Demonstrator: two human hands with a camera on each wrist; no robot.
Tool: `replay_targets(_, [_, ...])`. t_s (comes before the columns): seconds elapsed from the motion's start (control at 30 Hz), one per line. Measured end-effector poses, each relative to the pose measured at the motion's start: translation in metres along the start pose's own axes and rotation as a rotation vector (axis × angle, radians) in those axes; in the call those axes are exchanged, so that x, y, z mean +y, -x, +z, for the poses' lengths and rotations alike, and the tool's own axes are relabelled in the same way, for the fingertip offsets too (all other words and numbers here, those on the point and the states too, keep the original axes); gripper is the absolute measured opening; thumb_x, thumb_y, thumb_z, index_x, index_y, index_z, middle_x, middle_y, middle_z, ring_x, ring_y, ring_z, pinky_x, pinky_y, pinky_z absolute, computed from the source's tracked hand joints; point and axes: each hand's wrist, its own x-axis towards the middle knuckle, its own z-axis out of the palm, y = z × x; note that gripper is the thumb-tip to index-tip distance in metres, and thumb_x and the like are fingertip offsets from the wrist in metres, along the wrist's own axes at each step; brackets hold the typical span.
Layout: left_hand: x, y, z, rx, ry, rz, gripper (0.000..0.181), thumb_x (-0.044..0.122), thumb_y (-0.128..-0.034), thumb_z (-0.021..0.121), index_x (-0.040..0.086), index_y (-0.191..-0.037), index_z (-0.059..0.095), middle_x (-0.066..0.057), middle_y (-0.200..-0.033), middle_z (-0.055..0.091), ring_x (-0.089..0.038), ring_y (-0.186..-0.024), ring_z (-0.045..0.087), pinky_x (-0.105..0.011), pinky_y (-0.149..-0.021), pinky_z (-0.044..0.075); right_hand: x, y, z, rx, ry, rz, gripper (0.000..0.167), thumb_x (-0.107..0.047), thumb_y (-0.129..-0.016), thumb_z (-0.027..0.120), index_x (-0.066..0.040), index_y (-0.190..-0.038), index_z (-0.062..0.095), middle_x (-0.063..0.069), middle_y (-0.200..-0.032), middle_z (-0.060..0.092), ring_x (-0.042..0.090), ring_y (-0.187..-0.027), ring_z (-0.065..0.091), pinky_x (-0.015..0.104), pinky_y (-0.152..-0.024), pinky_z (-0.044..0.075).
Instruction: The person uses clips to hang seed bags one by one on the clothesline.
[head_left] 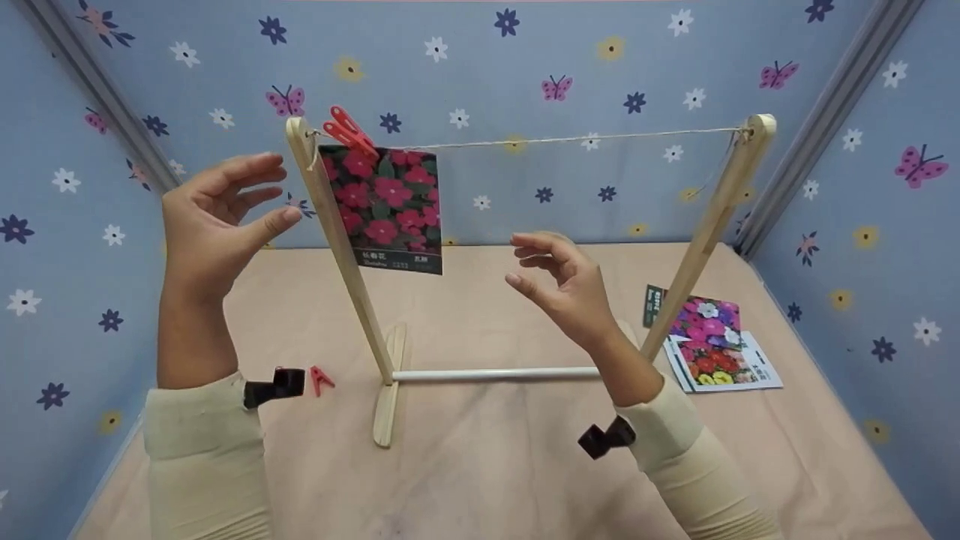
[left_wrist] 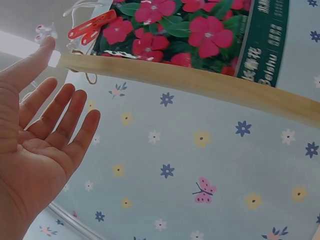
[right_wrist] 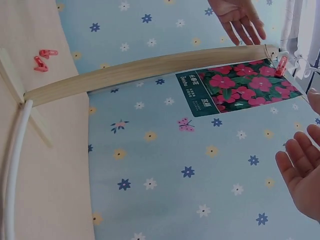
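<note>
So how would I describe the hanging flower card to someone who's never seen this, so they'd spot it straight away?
Find the wooden stand with a string between its two posts. At the string's end nearer the left hand, a red clip holds the flower card. It alone hangs, showing pinkish-red blooms, while the other flower cards lie beside the opposite post.

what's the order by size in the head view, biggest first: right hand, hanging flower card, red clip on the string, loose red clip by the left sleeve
1. Hanging flower card
2. Right hand
3. Red clip on the string
4. Loose red clip

Apparent size only.
</note>
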Motion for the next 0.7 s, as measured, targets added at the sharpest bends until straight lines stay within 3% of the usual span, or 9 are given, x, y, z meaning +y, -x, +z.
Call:
replay_targets(0.1, [-0.008, 0.013, -0.003, -0.004, -0.003, -0.019, 0.047, -0.015, -0.0715, 0.078, -0.01, -0.117, 0.065, -0.015, -0.115, 0.067, -0.023, -0.106, 0.063, -0.027, -0.095, 0.05, 0.0, 0.009, -0.005, 0.004, 0.015, -0.001, 0.041, 0.0, -0.083, 0.076, 0.008, -0.12, 0.061, 0.014, -0.118, 0.062, 0.03, -0.106, 0.059, 0.038, -0.095, 0.05])
replay_targets(0.37, [-0.029, 0.048, -0.004, -0.017, -0.168, -0.02, 0.043, -0.014, -0.0718, 0.079, -0.008, -0.113, 0.068, -0.015, -0.108, 0.066, -0.019, -0.098, 0.065, -0.026, -0.091, 0.051, 0.003, 0.035, -0.021, 0.009, 0.038, 0.013, 0.04, 0.01, -0.08, 0.073, 0.008, -0.119, 0.061, 0.017, -0.117, 0.061, 0.027, -0.107, 0.059, 0.035, -0.097, 0.049])
replay_targets(0.7, [-0.058, 0.098, -0.007, 0.01, -0.143, -0.131, 0.043, -0.021, -0.0703, 0.075, -0.013, -0.111, 0.065, -0.016, -0.105, 0.063, -0.02, -0.098, 0.062, -0.024, -0.089, 0.052, 0.016, 0.071, -0.053, 0.042, 0.05, 0.051, 0.036, 0.012, -0.082, 0.071, 0.009, -0.116, 0.062, 0.021, -0.114, 0.06, 0.028, -0.103, 0.058, 0.032, -0.095, 0.05])
